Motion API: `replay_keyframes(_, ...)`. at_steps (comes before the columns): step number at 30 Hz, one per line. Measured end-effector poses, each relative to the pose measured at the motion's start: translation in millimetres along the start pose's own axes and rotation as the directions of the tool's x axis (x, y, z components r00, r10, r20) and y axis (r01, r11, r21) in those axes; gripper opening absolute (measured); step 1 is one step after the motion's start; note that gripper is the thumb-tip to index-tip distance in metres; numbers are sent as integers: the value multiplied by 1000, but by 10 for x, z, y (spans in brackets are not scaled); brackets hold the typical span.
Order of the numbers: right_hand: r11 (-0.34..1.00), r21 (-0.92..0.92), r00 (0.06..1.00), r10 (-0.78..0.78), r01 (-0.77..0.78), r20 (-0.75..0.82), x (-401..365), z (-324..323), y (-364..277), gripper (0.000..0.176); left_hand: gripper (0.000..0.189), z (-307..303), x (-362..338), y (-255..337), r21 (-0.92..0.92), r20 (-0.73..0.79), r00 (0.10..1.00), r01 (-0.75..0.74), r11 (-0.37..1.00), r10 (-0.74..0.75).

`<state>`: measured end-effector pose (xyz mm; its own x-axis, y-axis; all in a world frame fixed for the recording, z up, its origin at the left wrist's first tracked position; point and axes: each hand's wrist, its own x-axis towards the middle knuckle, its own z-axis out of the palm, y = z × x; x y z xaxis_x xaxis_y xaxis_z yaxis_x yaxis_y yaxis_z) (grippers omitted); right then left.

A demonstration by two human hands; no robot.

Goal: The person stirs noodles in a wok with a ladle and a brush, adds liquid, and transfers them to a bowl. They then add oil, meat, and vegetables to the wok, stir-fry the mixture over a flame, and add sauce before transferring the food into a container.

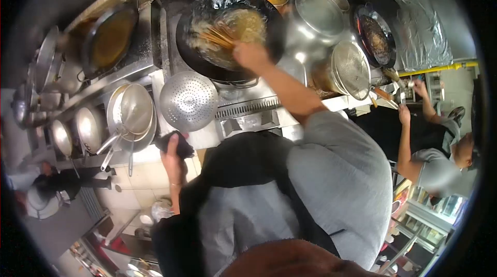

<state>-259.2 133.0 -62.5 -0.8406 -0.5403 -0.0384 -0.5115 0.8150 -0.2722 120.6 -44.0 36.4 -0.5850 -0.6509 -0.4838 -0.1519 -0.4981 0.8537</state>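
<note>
My right hand [252, 58] is closed around a bamboo brush [218, 35], whose splayed bristles are in the liquid of a large black wok [189, 53]. Foamy, yellowish liquid [251, 24] fills the wok's middle. Lower left, my left hand [173, 156] grips a black cloth [181, 145] beside the counter edge. Just above that hand lies a perforated round strainer [189, 101]. The cloth hides part of the strainer's handle.
Another wok with brown liquid [110, 39] stands left. Pans and sieves [135, 108] hang below it. Right are a metal pot [317, 13], a mesh strainer [351, 70] and a dark wok [374, 36]. A co-worker [434, 165] works at far right; another person stands lower left.
</note>
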Motion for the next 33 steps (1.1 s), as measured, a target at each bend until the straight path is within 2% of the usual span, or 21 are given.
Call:
replay_keyframes(2, 989, -146, 1000, -18, 20, 11, 204, 29, 609, 38, 39, 13, -76, 7, 17, -32, 999, 25, 1000, -24)
replay_keyframes(4, 987, -52, 988, 155, -154, 17, 470, -286, 611, 42, 39, 57, -61, 13, 65, -34, 999, 3, 998, -1)
replay_keyframes(5, 982, 15, 982, 187, -187, 5, 640, -188, 526, 46, 38, 66, -59, 8, 113, -32, 999, -12, 994, 16)
replay_keyframes(6, 969, 78, 973, 231, -232, 22, 830, 53, 454, 50, 38, 102, -70, 101, 129, 36, 999, 2, 992, -7)
replay_keyframes(8, 981, 36, 978, 186, -190, 90, 662, 93, -67, 49, 41, 318, -216, 420, 173, 124, 992, -19, 985, -3)
replay_keyframes(10, 995, 88, 988, 35, -48, 151, -34, -231, -309, 48, 44, 619, -596, 880, 149, 165, 982, -115, 982, 90)
replay_keyframes(12, 990, -95, 990, -93, 103, 108, -429, -184, 135, 34, 64, 943, -1012, 1359, 50, 257, 932, -276, 960, 255)
replay_keyframes(14, 944, -265, 958, -129, 198, 258, -241, -221, 928, 33, 83, 1121, -1255, 1809, -25, 446, 860, -264, 964, 247)
replay_keyframes(15, 905, -393, 975, -84, 162, 208, 23, -297, 1212, 31, 81, 1199, -1279, 1938, -53, 532, 809, -263, 963, 250)
replay_keyframes(17, 873, -476, 991, -54, 108, 126, 177, -460, 1216, 29, 78, 1392, -1292, 2008, -63, 649, 728, -239, 969, 222)
replay_keyframes(18, 888, -448, 993, -75, 107, 88, 256, -628, 947, 28, 76, 1477, -1321, 2022, -56, 695, 687, -244, 968, 213)
replay_keyframes(19, 955, -287, 998, 63, -69, -27, 376, -519, 748, 29, 75, 1559, -1330, 2006, -51, 732, 652, -234, 971, 195)
replay_keyframes(20, 932, -236, 953, 298, -275, 63, 382, -596, 267, 32, 73, 1617, -1363, 1971, -43, 760, 625, -227, 973, 179)
replay_keyframes(21, 935, -289, 959, 252, -207, 127, 479, -229, 225, 34, 72, 1647, -1393, 1945, -42, 782, 599, -223, 974, 171)
replay_keyframes(22, 960, -274, 985, 102, -60, 140, 367, -31, 170, 33, 70, 1636, -1415, 1921, -41, 796, 583, -219, 975, 164)
replay_keyframes(24, 968, -245, 991, -14, 47, 134, -185, -241, -34, 33, 67, 1534, -1392, 1912, -36, 802, 577, -210, 977, 153)
replay_keyframes(26, 956, -285, 985, -23, 72, 171, -462, -506, 368, 33, 63, 1388, -1320, 1943, -31, 807, 575, -190, 981, 137)
replay_keyframes(28, 915, -397, 993, -33, 76, 114, -360, -651, 961, 30, 60, 1182, -1169, 1939, -47, 789, 595, -192, 980, 154)
replay_keyframes(31, 817, -575, 999, -49, 40, 0, 362, -495, 1286, 29, 55, 913, -939, 1850, -14, 716, 674, -246, 969, 181)
replay_keyframes(32, 941, -327, 996, 78, -90, -50, 536, -414, 1123, 31, 54, 902, -798, 1786, 26, 672, 721, -251, 968, 169)
replay_keyframes(33, 978, -56, 978, 198, -201, -62, 725, -277, 765, 34, 52, 913, -598, 1682, 99, 598, 792, -229, 968, 126)
